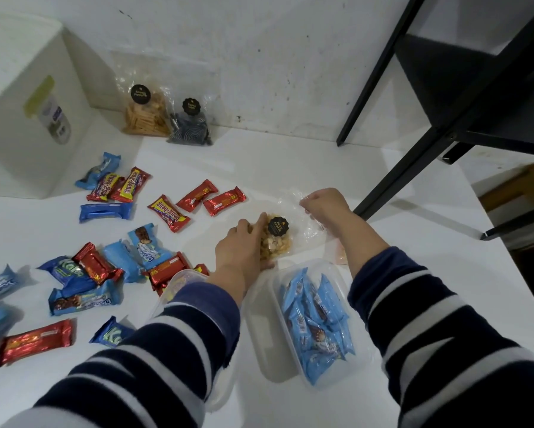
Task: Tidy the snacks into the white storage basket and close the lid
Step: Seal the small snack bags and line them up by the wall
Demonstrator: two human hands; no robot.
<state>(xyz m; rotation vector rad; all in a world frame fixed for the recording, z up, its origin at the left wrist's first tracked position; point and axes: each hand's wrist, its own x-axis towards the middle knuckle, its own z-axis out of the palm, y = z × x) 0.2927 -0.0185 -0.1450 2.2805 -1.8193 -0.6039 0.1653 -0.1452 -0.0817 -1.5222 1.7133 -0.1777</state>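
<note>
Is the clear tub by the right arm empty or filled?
Filled: the clear plastic tub holds a row of light-blue snack packets standing on edge, no lid on it.

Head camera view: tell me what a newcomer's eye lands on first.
First, the two hands in striped sleeves at the centre: the left hand grips a clear bag of golden snacks, and the right hand pinches its plastic top. Next, the red and blue wrapped bars scattered over the white surface to the left. Just below the hands sits a clear tub of light-blue packets.
</note>
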